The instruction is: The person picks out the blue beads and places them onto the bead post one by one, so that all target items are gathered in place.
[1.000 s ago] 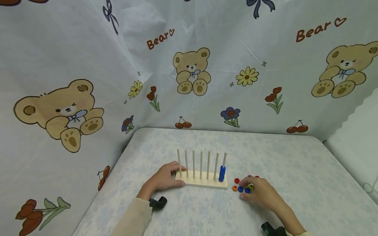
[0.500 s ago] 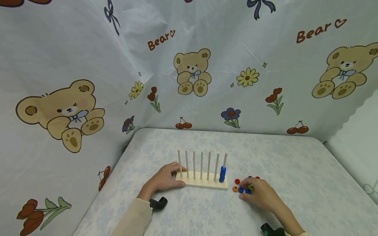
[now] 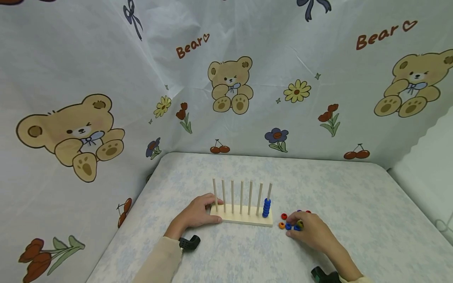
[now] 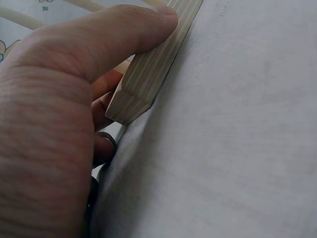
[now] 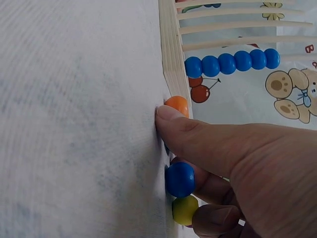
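Note:
A pale wooden peg rack (image 3: 240,215) stands on the table, and a stack of blue beads (image 3: 266,208) fills much of its rightmost peg. My left hand (image 3: 199,212) grips the rack's left end, thumb along the front edge of the base (image 4: 153,64) and fingers behind. To the right of the rack, my right hand (image 3: 311,230) reaches over loose beads, thumb and index finger on either side of a blue bead (image 3: 288,226) with a gap between. Another blue bead (image 5: 180,179) and a yellow-green bead (image 5: 185,210) lie by its other fingers; the palm side is hidden.
An orange bead (image 3: 281,225) and a red bead (image 3: 284,216) lie between the rack and my right hand. Behind the hand another red bead (image 3: 308,212) shows in part. A bear-printed cloth (image 3: 247,133) hangs behind the table (image 3: 226,259).
My right hand's thumb and fingers have shifted slightly among the beads, covering more of the yellow-green one. The left hand and rack stay still; the head view sways a little.

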Available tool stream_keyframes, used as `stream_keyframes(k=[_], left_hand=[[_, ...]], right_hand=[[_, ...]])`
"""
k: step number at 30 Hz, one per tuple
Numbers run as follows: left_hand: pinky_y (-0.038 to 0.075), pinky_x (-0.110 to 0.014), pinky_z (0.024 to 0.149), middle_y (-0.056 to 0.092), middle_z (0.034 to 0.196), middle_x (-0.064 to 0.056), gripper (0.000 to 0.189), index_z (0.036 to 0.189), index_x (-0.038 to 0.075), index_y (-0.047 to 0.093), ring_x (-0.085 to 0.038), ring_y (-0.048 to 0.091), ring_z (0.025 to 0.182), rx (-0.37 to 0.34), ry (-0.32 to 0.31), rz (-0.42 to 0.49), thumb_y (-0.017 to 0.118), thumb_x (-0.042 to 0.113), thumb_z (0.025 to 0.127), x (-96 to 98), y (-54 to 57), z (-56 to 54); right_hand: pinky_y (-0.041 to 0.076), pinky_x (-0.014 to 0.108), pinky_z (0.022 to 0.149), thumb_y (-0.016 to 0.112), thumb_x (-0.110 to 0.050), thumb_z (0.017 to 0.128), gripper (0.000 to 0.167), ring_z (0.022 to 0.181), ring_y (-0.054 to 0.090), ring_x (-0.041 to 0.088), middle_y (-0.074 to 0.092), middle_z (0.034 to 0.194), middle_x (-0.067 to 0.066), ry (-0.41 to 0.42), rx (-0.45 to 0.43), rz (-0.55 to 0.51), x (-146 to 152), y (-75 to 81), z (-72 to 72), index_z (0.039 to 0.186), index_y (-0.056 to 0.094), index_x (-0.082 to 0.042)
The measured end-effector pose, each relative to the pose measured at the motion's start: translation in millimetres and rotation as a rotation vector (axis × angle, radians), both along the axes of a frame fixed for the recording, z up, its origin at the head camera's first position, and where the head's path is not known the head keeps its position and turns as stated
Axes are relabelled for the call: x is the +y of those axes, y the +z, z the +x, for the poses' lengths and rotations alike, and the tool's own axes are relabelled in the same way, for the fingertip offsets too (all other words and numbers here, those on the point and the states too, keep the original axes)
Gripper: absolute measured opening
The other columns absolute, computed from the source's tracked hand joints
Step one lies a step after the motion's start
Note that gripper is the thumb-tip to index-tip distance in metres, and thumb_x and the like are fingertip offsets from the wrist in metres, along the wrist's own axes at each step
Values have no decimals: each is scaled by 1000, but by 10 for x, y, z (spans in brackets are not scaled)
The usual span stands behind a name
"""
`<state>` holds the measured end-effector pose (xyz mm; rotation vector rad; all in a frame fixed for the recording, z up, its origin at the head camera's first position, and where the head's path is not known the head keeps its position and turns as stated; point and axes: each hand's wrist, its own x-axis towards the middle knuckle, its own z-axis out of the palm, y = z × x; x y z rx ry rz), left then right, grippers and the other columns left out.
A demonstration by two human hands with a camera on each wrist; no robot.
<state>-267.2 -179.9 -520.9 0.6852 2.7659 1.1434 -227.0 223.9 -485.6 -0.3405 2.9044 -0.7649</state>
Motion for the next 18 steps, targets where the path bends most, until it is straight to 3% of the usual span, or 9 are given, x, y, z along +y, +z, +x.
stream_keyframes(k=[18], left_hand=[[47,-32,93,60,117,24,46,117,46,64,-4,57,103,30,-11,17,82,56,76,-12,-20,-12]], right_hand=[[55,45,79,90,-31,72,30,86,65,10,69,89,-11,2,-9,33,-17,-15,-22,98,76,-22]])
